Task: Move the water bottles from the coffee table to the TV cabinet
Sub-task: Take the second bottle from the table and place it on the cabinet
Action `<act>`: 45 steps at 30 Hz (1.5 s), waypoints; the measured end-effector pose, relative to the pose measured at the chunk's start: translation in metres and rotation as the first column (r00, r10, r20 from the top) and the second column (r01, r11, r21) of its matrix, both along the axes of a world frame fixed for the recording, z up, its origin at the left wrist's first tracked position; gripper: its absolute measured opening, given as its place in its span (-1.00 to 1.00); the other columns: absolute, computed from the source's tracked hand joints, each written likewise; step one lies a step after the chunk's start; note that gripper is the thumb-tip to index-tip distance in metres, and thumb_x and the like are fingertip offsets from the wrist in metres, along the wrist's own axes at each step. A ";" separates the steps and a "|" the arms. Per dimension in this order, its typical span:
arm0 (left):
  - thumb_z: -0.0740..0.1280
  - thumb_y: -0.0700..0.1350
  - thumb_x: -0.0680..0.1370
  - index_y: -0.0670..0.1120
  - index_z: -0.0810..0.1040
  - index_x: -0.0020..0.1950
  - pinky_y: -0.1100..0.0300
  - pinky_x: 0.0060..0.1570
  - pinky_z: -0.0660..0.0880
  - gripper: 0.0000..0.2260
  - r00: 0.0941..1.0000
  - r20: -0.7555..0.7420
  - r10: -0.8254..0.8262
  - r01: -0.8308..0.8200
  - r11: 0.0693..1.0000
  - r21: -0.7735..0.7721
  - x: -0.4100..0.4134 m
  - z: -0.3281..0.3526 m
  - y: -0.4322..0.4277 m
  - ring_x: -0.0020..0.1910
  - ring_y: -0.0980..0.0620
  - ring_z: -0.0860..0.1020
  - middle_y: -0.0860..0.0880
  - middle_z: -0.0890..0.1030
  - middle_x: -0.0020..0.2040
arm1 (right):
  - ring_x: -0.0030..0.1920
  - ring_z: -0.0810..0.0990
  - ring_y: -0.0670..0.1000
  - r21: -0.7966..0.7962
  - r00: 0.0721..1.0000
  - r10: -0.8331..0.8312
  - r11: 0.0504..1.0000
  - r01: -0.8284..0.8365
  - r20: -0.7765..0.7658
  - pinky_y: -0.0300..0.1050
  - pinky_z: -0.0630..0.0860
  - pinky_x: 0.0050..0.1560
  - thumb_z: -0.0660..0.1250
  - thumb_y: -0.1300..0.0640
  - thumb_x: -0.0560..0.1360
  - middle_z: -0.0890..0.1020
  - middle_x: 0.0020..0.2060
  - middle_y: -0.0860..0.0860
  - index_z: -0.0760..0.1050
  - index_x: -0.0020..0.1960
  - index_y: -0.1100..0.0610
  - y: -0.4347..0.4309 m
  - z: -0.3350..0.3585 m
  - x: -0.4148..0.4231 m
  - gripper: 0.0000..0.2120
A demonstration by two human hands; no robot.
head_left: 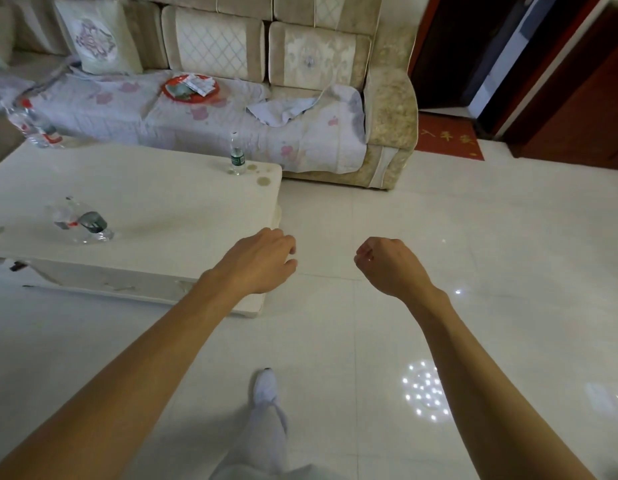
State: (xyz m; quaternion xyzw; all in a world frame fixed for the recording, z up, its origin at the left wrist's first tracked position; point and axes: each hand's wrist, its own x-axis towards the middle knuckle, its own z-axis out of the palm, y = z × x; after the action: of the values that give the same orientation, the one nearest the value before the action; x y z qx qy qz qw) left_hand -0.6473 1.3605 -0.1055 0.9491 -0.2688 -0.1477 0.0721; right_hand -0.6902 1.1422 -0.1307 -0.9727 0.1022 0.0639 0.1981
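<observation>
We stand by the coffee table [169, 188], left hand [262, 259] loosely curled, right hand [387, 263] fisted, both empty. Bottles remain: a pair [82, 221] near us, one [236, 154] at its far corner, more [33, 124] at its far left; the cabinet is unseen.

Bottles [236, 157] on table [155, 188] before sofa [300, 98]

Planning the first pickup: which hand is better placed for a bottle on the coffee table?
Left. The left hand hangs over the coffee table corner; the right hand is over bare floor.
</observation>
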 end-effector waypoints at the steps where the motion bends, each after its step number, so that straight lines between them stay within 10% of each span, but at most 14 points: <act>1: 0.13 0.01 0.64 -0.07 0.42 0.38 0.07 0.19 0.43 -0.66 1.000 -0.012 -0.002 0.002 1.000 -0.007 0.019 -0.001 -0.003 0.27 -0.03 0.44 -0.05 0.46 0.34 | 0.01 0.59 0.08 -0.004 1.000 -0.005 1.000 0.005 -0.008 0.00 0.55 0.02 0.23 0.07 0.55 0.65 0.01 0.03 0.57 0.11 0.13 -0.002 0.001 0.017 -0.77; 22: 0.14 0.03 0.63 -0.07 0.41 0.37 0.06 0.13 0.44 -0.65 0.999 -0.036 0.001 0.000 1.000 0.021 0.303 0.009 -0.107 0.24 -0.06 0.47 -0.07 0.46 0.33 | -0.03 0.60 0.12 0.007 1.000 -0.005 1.000 0.005 0.025 0.00 0.55 -0.03 0.23 0.05 0.54 0.66 -0.05 0.06 0.59 0.03 0.12 -0.107 0.003 0.303 -0.79; 45: 0.16 0.04 0.63 -0.05 0.42 0.34 0.03 0.21 0.43 -0.67 0.838 -0.098 0.537 -0.541 0.841 -0.017 0.476 -0.016 -0.184 0.28 -0.02 0.46 -0.02 0.51 0.29 | -0.13 0.60 0.10 0.022 0.864 0.501 0.865 -0.501 -0.050 0.02 0.56 -0.08 0.23 0.07 0.51 0.65 -0.19 0.05 0.56 -0.10 0.16 -0.184 -0.009 0.588 -0.81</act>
State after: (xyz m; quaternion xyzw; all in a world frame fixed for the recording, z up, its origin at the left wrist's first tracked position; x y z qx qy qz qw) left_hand -0.1715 1.1766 -0.1214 0.9769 0.0093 -0.1579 0.1435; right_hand -0.1019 0.9579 -0.1398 -0.9630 -0.1486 0.1400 0.1760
